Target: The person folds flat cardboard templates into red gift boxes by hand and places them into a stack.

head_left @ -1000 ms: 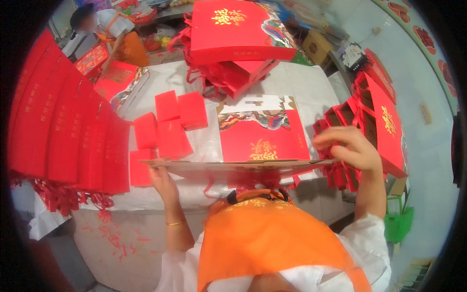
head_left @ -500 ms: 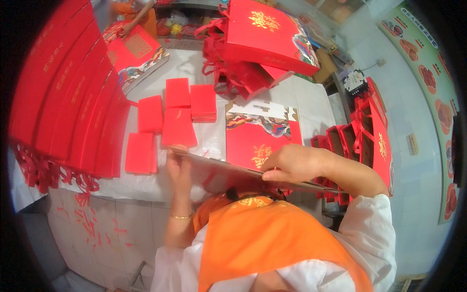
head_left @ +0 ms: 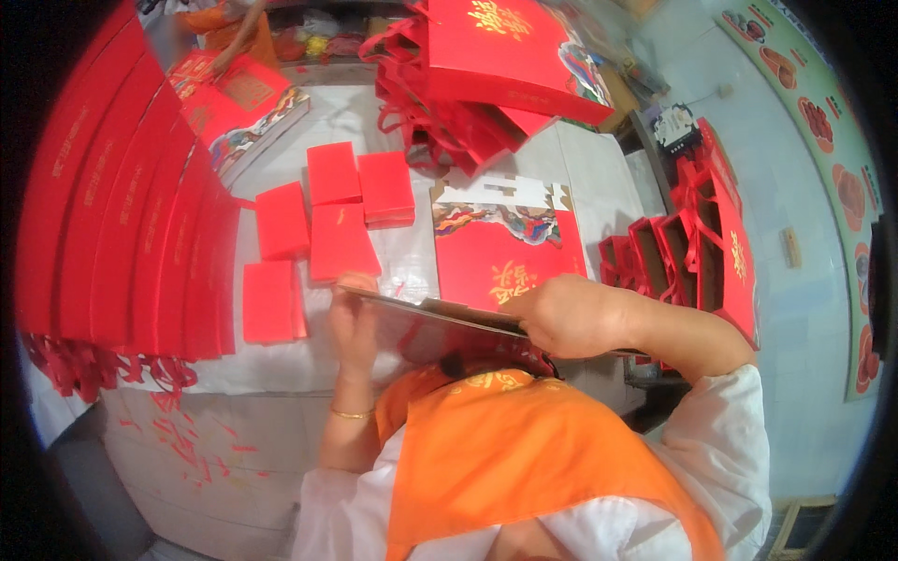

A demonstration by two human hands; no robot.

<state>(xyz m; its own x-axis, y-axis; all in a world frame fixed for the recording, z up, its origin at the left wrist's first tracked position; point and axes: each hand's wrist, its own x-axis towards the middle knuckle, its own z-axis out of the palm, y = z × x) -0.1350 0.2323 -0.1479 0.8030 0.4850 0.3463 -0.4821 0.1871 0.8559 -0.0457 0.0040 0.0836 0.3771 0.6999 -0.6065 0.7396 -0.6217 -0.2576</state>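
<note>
Both my hands hold a flat, unfolded red gift box sheet [head_left: 440, 316] edge-on in front of my chest, its thin edge running from left to right. My left hand [head_left: 354, 313] grips its left end, with a thin gold bracelet on that wrist. My right hand [head_left: 566, 316] is closed over its right part. Just beyond it on the white table [head_left: 599, 182] lies another flat red box blank [head_left: 505, 252] with a gold emblem and a colourful painted band.
Several small red boxes [head_left: 327, 229] lie on the table left of the blank. Tall red boxes [head_left: 122, 206] line the left side. Red gift bags [head_left: 496, 70] pile up at the back, open red bags [head_left: 692, 252] stand right. Another person [head_left: 224, 23] works at the far left.
The flat sheet has tilted and come lower toward my chest. My right hand has slid left along its edge. The view has shifted, so the table now sits higher and further left.
</note>
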